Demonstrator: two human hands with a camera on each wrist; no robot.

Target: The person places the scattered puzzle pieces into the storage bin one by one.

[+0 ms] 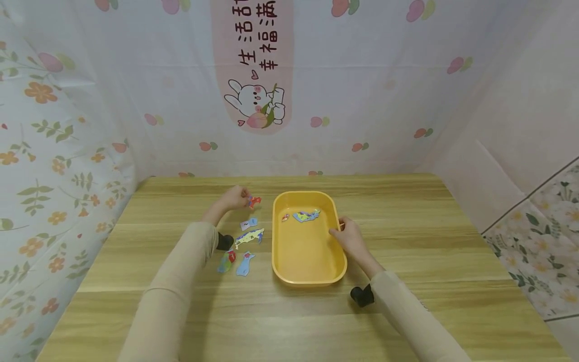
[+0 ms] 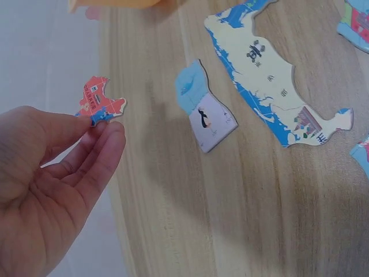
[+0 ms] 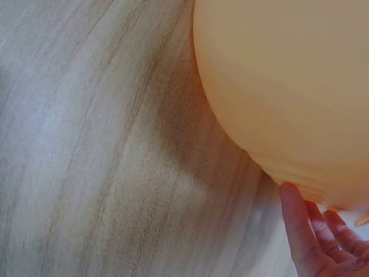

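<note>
My left hand pinches a red and blue map puzzle piece between thumb and fingertips, above the table's far side, left of the yellow tray. With the thumb at the rim and fingers along the outer wall, my right hand grips the tray's right side. In the right wrist view its fingers touch the wall from below. Inside the tray lie a blue and yellow puzzle piece and a small reddish one, both near the far end.
Left of the tray lie several loose pieces: a blue and lilac one, a long cream one, a green and red one and a light blue one. A patterned cloth hangs behind the wooden table.
</note>
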